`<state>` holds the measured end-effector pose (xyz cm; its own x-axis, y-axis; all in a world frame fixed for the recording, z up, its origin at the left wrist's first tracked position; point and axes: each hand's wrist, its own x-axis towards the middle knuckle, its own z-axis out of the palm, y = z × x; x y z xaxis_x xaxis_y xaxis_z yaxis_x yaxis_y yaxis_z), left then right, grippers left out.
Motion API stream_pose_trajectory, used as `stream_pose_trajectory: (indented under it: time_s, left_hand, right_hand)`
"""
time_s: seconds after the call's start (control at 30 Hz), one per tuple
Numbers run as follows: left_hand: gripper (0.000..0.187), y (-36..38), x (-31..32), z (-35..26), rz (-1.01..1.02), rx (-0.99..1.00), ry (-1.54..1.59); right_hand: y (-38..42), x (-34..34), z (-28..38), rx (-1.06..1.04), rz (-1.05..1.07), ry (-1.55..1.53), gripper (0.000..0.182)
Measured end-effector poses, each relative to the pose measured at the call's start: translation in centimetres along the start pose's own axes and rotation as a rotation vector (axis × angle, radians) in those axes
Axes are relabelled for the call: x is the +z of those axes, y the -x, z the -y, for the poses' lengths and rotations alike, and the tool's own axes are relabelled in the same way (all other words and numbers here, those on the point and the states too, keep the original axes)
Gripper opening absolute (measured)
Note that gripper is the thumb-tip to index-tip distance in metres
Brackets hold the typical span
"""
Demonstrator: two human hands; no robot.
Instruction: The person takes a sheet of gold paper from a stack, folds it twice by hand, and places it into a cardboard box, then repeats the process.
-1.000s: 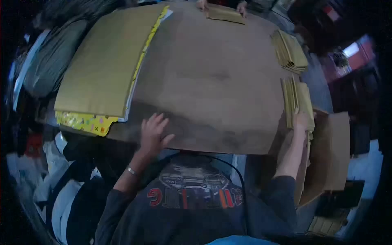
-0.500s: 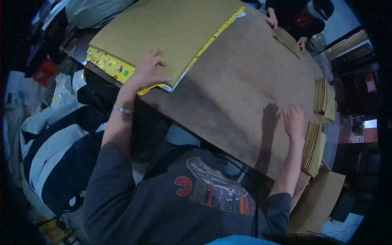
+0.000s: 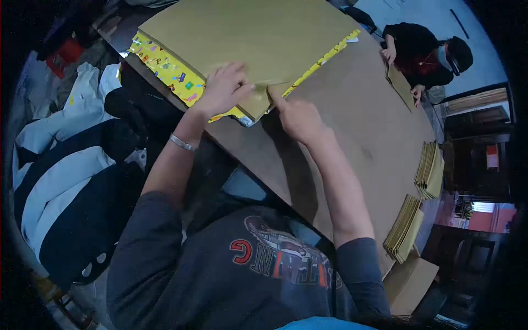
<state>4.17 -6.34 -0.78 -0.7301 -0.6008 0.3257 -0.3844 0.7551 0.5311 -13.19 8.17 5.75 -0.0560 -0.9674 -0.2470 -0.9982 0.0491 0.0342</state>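
Brown sheets (image 3: 247, 41) lie in a flat pile on the left of the table (image 3: 357, 137), over a yellow sheet (image 3: 171, 71) that shows along the near and right edges. The left hand (image 3: 224, 91) rests on the pile by its near corner, slightly blurred, fingers loosely spread and gripping nothing that shows. The right hand (image 3: 300, 116) meets the right edge just beside that corner, a finger stretched out; whether it pinches anything I cannot tell. The step in hand looks like parting the top layer, whose corner seems bent up between the hands. The next move calls for a sure hold on one layer while the rest is kept from sliding.

A near bundle (image 3: 404, 228) and a far bundle (image 3: 429, 171) lie along the table's right edge. Half a second earlier, the right hand was over the table near them and the corner lay flat; both bundles have stayed put.
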Motion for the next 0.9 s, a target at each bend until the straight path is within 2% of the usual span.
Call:
stream_pose_trajectory:
  time_s: [0.07, 0.1, 0.13, 0.17, 0.2, 0.27, 0.33, 0.4, 0.43, 0.5, 0.53, 0.63, 0.67, 0.73, 0.77, 0.83, 0.87, 0.9]
  left_hand:
    - [0.046, 0.3, -0.6, 0.5, 0.077, 0.043, 0.047]
    - [0.066, 0.2, -1.5, -0.2, 0.127, 0.022, -0.001]
    - [0.075, 0.5, -1.2, 0.2, 0.108, 0.034, -0.003]
    - [0.084, 0.7, -0.8, 0.5, 0.088, 0.044, -0.004]
    - [0.094, 0.5, -1.5, -0.4, 0.177, 0.015, -0.114]
    - [0.094, 0.4, -0.8, -0.3, 0.109, -0.014, -0.002]
    - [0.091, 0.5, -0.5, -0.5, 0.098, -0.009, -0.075]
    - [0.085, 0.4, -0.3, -0.4, 0.064, -0.008, -0.088]
    - [0.076, 0.2, -0.5, -0.4, 0.093, -0.008, -0.092]
    - [0.072, 0.2, -0.3, -0.5, 0.07, -0.015, -0.103]
    - [0.067, 0.2, -0.1, -0.5, 0.05, -0.018, -0.113]
    - [0.065, 0.2, 0.5, -0.3, -0.078, 0.003, -0.068]
    - [0.065, 0.1, 0.4, -0.4, -0.021, -0.048, -0.082]
    - [0.063, 0.0, -0.1, -0.6, 0.003, -0.071, -0.004]
    - [0.061, -0.1, -0.3, -0.5, 0.026, -0.095, 0.074]
    - [0.061, -0.1, -0.6, -0.2, 0.006, -0.051, 0.078]
    - [0.062, 0.3, -1.1, 0.1, 0.065, -0.001, 0.076]
    - [0.064, 0.5, -1.7, 0.0, 0.123, 0.047, 0.075]
  right_hand:
    - [-1.0, 0.4, -0.2, -0.027, -0.06, -0.03, 0.056]
    - [-1.3, 0.8, -0.4, -0.045, -0.123, -0.067, 0.057]
    - [-1.5, 1.2, -0.4, -0.112, -0.247, -0.087, 0.059]
    - [-1.7, 1.4, -0.6, -0.119, -0.242, -0.083, 0.059]
    - [-1.7, 0.8, -0.3, -0.102, -0.206, -0.075, 0.06]
    - [-1.3, 0.2, 0.0, -0.086, -0.177, -0.095, 0.06]
    - [-1.2, 0.8, -0.3, -0.11, -0.203, -0.094, 0.06]
    - [-1.2, 1.2, -0.3, -0.129, -0.233, -0.098, 0.066]
    - [-1.0, 1.0, -0.3, -0.131, -0.232, -0.095, 0.066]
    - [-0.5, 0.3, -0.4, -0.106, -0.183, -0.086, 0.063]
    - [-0.5, 1.3, -1.0, -0.167, -0.363, -0.146, 0.053]
    - [0.0, 1.2, -1.6, -0.056, -0.404, -0.186, 0.046]
    - [0.1, 1.0, -1.6, -0.055, -0.404, -0.184, 0.046]
    - [0.2, 0.7, -1.7, 0.012, -0.224, -0.112, 0.039]
    - [0.0, 0.7, -1.6, 0.015, -0.226, -0.112, 0.039]
    - [-0.6, 0.9, -1.0, -0.054, -0.087, -0.048, 0.037]
    - [-1.1, 1.4, -1.0, -0.096, -0.093, -0.095, 0.046]
    - [-1.2, 1.2, -0.6, -0.098, -0.094, -0.095, 0.046]
